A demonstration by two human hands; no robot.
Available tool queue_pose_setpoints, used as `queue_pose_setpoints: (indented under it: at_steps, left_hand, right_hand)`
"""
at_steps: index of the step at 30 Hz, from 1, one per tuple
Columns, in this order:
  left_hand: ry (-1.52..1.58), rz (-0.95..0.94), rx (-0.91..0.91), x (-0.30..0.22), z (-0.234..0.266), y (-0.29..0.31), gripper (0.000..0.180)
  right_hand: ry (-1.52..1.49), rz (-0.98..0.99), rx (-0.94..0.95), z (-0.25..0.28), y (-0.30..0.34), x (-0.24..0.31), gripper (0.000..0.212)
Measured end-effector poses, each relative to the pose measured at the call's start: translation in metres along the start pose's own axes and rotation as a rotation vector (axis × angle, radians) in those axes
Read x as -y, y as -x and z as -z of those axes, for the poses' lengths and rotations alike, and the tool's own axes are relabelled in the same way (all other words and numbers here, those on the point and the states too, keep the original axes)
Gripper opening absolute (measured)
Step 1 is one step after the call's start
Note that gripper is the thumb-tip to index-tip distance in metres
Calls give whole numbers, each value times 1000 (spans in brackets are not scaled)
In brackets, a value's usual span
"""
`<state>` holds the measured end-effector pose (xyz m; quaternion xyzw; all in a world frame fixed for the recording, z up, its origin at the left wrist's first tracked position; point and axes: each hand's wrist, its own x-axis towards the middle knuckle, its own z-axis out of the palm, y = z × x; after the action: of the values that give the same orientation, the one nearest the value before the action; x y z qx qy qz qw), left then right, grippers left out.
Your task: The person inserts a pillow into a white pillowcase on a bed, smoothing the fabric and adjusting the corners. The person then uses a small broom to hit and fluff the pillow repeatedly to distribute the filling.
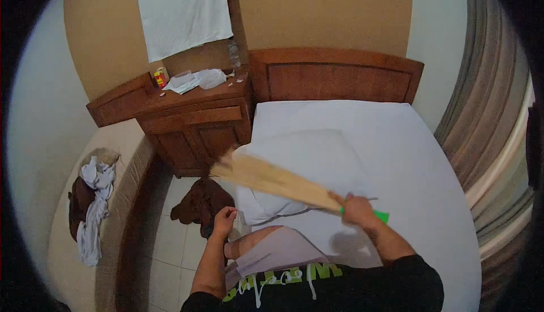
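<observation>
My right hand is wrapped round the green handle of a stick broom. Its pale straw bristles fan out to the left, across a white pillow, and their far tips are blurred. The pillow lies on a bed with a white sheet. Beside the bed's left edge, above the floor, my left hand is closed with its fingers curled, and nothing shows in it. My bent knee rests by the bed edge near that hand.
A dark brown cloth lies heaped on the tiled floor. On the left, a second bed carries crumpled clothes. Between the headboards stands a wooden cabinet with plastic bags on top. Curtains hang at right.
</observation>
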<state>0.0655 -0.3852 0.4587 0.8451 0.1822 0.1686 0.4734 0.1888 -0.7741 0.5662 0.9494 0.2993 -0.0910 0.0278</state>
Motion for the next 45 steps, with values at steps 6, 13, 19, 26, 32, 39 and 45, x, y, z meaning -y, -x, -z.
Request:
queue_pose_setpoints:
  at_steps: [6,13,19,26,32,39,45]
  left_hand:
    - [192,39,-17,47,-5,-9,12]
    - [109,70,-14,18,5,-4,13]
    - [199,30,-33,22,0,-12,11]
    - [33,17,-40,27,4,-6,12]
    - [172,70,-53,11,-8,-3,13]
    - [200,92,-54,8,-16,-7,12]
    - [317,72,-86,13,-13,-6,11]
  right_hand:
    - [-522,-534,-195,-27,-56,-42,76]
    - [-212,67,61,-31,-11,15,76]
    - [-478,-339,-257,-38,-40,-31,75]
    - [-284,-26,120,-65,-12,-5,77]
    - [-179,-141,-204,-30,0,-29,78]
    - [-389,-409,-41,-65,-28,-26,86]
    - [-247,27,51,-22,0,18,82]
